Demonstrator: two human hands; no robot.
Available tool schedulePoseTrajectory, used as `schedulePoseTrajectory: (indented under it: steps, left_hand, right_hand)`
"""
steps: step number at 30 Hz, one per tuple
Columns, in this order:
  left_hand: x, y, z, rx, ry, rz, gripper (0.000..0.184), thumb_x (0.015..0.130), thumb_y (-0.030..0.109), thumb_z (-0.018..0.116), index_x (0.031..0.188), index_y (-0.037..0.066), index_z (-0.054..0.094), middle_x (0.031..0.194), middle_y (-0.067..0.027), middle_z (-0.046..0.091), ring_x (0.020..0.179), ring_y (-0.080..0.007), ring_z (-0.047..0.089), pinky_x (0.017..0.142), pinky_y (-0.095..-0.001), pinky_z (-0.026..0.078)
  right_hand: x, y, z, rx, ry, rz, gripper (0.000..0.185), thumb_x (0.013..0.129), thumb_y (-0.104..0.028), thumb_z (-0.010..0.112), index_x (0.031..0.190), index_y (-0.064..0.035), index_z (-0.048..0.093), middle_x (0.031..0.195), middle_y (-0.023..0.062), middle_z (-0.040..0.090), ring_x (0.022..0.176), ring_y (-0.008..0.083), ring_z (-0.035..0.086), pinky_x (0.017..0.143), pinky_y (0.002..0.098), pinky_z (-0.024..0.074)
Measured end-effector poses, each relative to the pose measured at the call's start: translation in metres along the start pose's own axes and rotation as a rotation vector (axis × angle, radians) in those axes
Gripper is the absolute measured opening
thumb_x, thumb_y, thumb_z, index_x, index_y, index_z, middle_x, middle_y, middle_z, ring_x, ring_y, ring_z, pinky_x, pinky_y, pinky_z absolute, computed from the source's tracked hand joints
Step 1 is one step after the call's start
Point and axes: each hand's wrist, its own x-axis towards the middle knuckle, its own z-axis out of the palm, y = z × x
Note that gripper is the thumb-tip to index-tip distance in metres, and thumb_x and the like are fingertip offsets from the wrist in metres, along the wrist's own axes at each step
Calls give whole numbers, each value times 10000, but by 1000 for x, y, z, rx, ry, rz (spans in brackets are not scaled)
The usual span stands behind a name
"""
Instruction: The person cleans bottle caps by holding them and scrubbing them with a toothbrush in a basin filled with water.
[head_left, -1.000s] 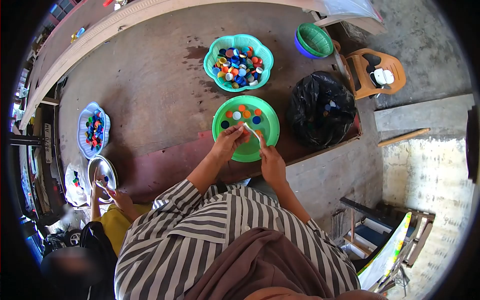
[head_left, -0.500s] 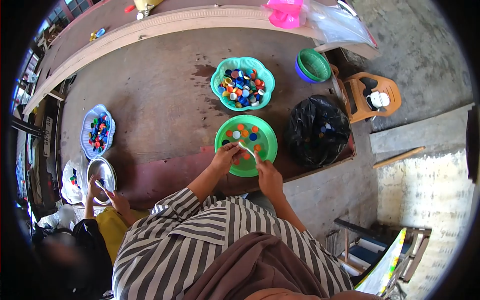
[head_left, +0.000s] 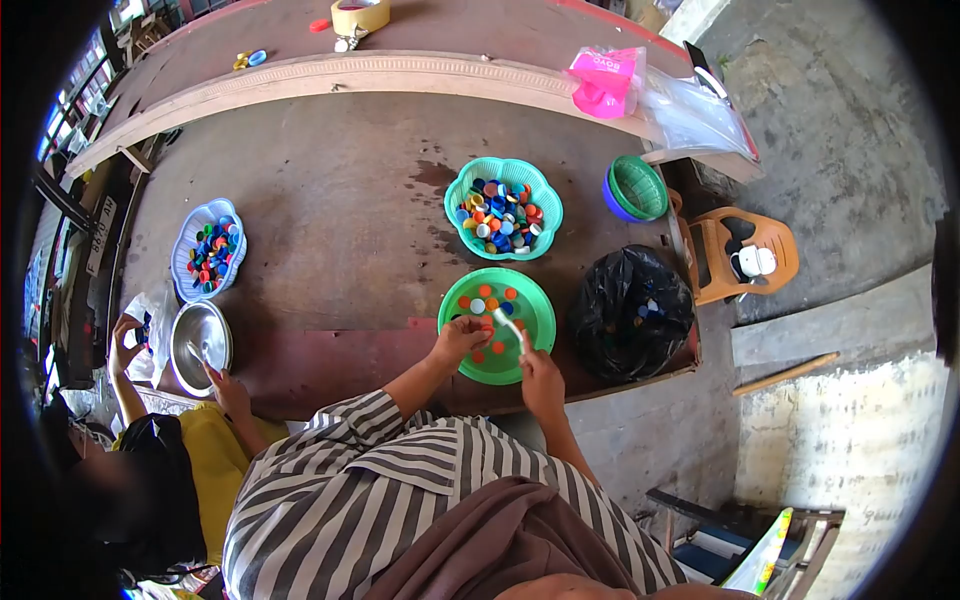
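My left hand (head_left: 462,338) is closed with its fingertips pinching an orange bottle cap (head_left: 487,331) over the green basin. A white toothbrush (head_left: 508,323) is in my right hand (head_left: 541,382), its head raised a little to the right of that cap. Several orange caps, a white one and a blue one lie inside the green basin (head_left: 548,312). Behind it stands a turquoise scalloped basket (head_left: 552,205) full of mixed coloured caps. To the right of the basin sits a black plastic bag (head_left: 622,335) with some caps showing in its opening.
At left, a co-worker's hand (head_left: 228,392) holds a brush over a metal bowl (head_left: 226,350); the other hand is at a clear bag (head_left: 150,350). A blue basket (head_left: 178,255) holds caps. Stacked baskets (head_left: 640,190) stand back right, near an orange chair (head_left: 720,275).
My view has tilted, so the table sits lower in it. The toothbrush head has come away from the cap in my left hand. One co-worker's hand has gone from the bowl to the clear bag.
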Motion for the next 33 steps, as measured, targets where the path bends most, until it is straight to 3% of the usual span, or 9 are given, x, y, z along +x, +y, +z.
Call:
schedulePoseTrajectory:
  steps: [7,9,13,16,19,26,29,31,33]
  left_hand:
    - [4,4,-1,7,-14,-13,156,846,34,618,988,14,556,927,-60,626,838,-144,625,733,-243,522]
    - [0,11,3,-49,11,26,138,852,30,608,980,12,559,920,-60,628,830,-144,628,727,-242,524]
    - [-4,20,4,-44,-2,-10,129,853,27,605,972,9,558,914,-59,628,825,-141,629,727,-240,530]
    - [-5,23,2,30,28,-27,138,848,26,613,973,10,558,910,-65,626,828,-140,629,723,-233,533]
    - [-4,25,2,3,15,-54,131,861,53,604,979,31,553,949,-73,622,826,-145,629,732,-237,534]
    - [5,14,-2,-86,-6,2,149,837,4,617,973,21,561,955,-66,610,846,-152,621,758,-251,532]
    - [5,16,-5,-44,-29,-32,151,844,-4,602,988,21,565,999,-71,605,891,-167,621,790,-270,541]
    - [5,16,-5,-21,-23,-48,149,844,-10,598,987,20,568,1008,-70,602,909,-169,618,796,-275,541]
    - [5,16,-7,-44,-23,-33,148,839,-11,601,978,24,565,1019,-67,597,923,-169,613,808,-277,535]
  right_hand:
    - [5,10,7,-163,-2,82,447,884,-158,511,1325,-199,451,901,128,576,811,339,594,665,434,475]
    - [3,1,3,-23,-1,-72,409,887,-177,510,1296,-184,483,899,132,582,815,345,592,672,440,471]
    - [6,23,7,-35,-59,-57,355,893,-186,502,1246,-153,521,909,138,592,826,342,593,679,438,468]
    - [14,25,0,29,130,27,290,891,-175,506,1174,-153,566,930,137,601,853,338,593,705,428,466]
    - [8,10,-7,35,-20,-98,291,888,-163,516,1175,-162,568,938,130,602,857,335,593,713,418,467]
    - [23,34,1,62,138,-59,240,884,-181,540,1108,-147,619,930,120,600,845,327,594,698,402,468]
    - [24,30,1,160,-57,-85,212,885,-190,544,1066,-133,638,924,126,602,839,332,593,697,403,466]
    - [28,37,-1,47,104,81,208,885,-211,553,1055,-125,637,922,133,605,842,337,592,691,404,465]
    - [30,38,0,105,125,20,203,878,-205,572,1032,-92,643,885,139,606,807,332,597,676,385,464]
